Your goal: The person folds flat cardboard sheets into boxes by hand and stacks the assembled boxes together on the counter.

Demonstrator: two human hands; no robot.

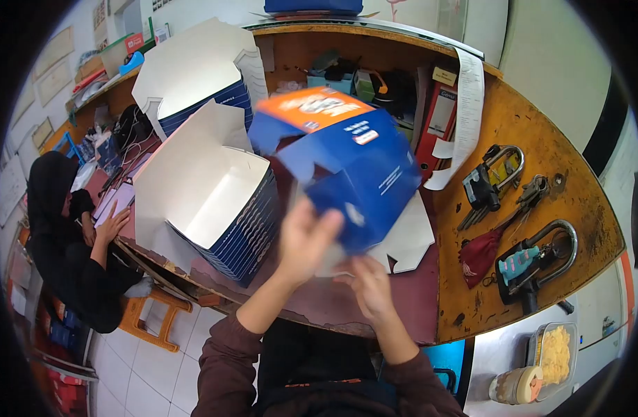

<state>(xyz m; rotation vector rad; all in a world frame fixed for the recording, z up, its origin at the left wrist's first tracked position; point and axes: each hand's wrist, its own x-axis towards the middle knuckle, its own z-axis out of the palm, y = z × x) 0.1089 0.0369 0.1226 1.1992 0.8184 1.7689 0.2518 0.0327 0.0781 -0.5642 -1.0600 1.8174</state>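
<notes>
A blue and orange cardboard box (pixel 374 177), part folded and blurred by motion, is tilted above the desk in front of me. My left hand (pixel 306 240) grips its near left side, thumb on the front and the other fingers largely hidden. At the bottom corner, my right hand (pixel 369 283) has its fingers curled against the cardboard. A flat white cardboard piece (pixel 412 233) lies beneath the box. To the left stands a stack of nested blue boxes (pixel 246 229), white inside, with its lid raised. Behind it is another open-lidded stack (pixel 197 76).
Padlocks (pixel 534 264) and keys with a red pouch (pixel 482 257) lie on the wooden counter at right. A paper strip (pixel 465 118) hangs beside a red binder (pixel 440 121). At left, a person in black (pixel 69 243) sits by the desk near an orange stool (pixel 155 320).
</notes>
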